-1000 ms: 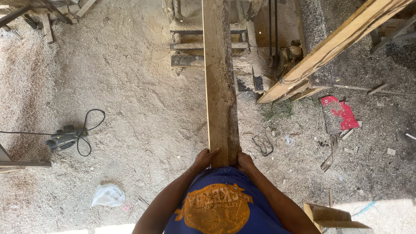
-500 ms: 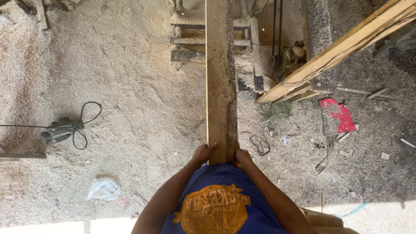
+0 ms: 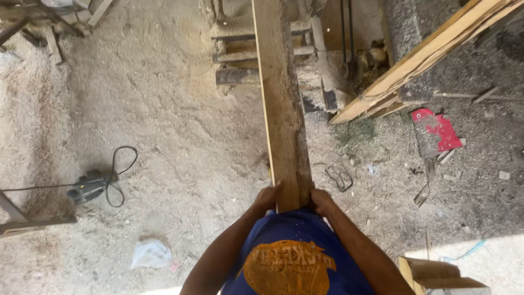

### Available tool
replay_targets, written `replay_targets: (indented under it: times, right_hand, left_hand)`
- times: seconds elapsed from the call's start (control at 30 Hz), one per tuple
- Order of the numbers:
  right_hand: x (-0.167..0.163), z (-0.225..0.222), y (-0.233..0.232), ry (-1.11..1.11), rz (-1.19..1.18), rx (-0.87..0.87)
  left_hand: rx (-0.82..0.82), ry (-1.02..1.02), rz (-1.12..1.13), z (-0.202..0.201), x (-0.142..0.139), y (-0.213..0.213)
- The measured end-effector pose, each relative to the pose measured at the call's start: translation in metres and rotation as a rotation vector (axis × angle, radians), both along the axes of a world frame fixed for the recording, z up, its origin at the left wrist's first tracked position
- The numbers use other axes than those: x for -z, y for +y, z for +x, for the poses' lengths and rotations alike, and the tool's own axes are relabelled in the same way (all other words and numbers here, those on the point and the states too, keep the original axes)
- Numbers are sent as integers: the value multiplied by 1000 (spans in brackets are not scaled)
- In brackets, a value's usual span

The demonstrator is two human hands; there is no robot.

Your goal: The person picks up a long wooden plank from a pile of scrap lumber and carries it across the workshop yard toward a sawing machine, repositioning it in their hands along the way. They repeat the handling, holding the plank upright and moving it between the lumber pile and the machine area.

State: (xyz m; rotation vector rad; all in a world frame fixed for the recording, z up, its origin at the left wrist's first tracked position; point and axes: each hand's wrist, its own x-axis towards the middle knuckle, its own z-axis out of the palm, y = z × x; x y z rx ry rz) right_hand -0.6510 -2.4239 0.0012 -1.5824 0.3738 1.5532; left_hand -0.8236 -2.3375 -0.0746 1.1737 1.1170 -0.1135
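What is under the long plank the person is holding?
Under the plank, far end: a slatted wooden stand. Nearer: sawdust-covered ground. Left hand and right hand grip the near end. The strip directly beneath stays hidden.

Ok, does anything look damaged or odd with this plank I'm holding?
The long wooden plank, gripped at its near end by both hands, has a rough, dark, uneven right edge, while its left edge is straight. Nothing else stands out.

I see a tan-brown plank (image 3: 281,109), my blue shirt (image 3: 297,254) – orange print – and red scrap (image 3: 436,128).

Sawdust floor (image 3: 164,109) carries power tool (image 3: 87,188), plastic bag (image 3: 150,254).
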Motion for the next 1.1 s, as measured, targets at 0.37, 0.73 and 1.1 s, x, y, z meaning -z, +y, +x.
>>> replay_targets:
  times: [0.37, 0.73, 1.1]
  right_hand:
    - [14, 15, 8, 57, -50, -51]
    - [6, 24, 39, 8, -69, -57]
    - [10, 45, 62, -210, -117, -364]
  left_hand:
    - [-3, -59, -132, 10, 16, 10]
    - [-95, -143, -152, 21, 10, 33]
    - [-114, -72, -123, 37, 14, 60]
